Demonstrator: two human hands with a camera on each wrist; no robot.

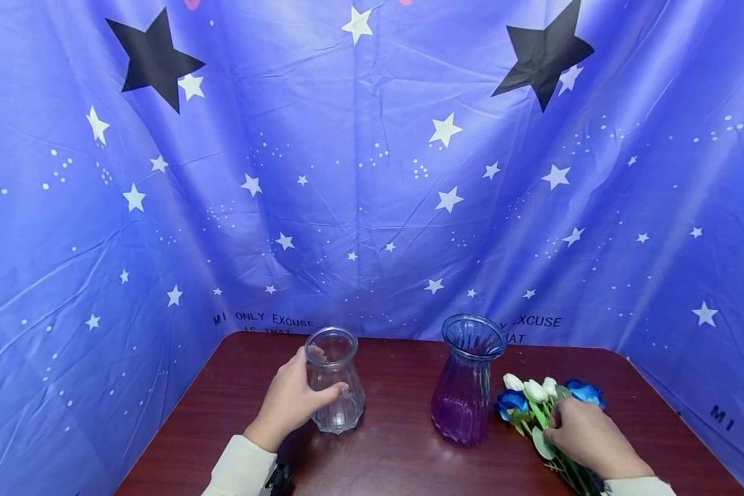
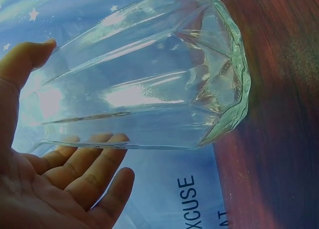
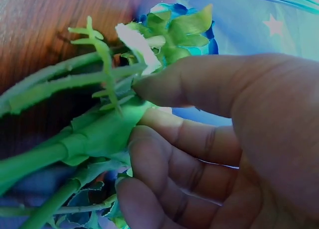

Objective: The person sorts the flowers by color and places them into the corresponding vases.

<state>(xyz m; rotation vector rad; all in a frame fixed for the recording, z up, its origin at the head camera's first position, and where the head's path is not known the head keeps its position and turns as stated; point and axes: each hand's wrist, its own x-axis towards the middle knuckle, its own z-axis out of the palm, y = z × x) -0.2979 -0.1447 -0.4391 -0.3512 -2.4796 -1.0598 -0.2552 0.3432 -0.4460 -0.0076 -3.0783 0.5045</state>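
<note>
A clear glass vase (image 1: 336,406) with ribbed sides stands upright on the table, and no liquid shows in it. My left hand (image 1: 290,399) holds it from the left, thumb across the near side and fingers behind the glass. In the left wrist view, the fingertips (image 2: 117,138) show at the vase's side. On the right, my right hand (image 1: 589,434) pinches artificial flowers (image 1: 536,393), white tulips and blue blooms with green leaves. In the right wrist view, thumb and forefinger close on a green stem part (image 3: 107,129); several stems hang loose beside it.
Between the hands stands a second glass vase (image 1: 465,393), bluish at the rim, with purple liquid in its lower part. The dark red wooden table (image 1: 390,455) meets a blue star-patterned cloth (image 1: 372,207) at its back and sides.
</note>
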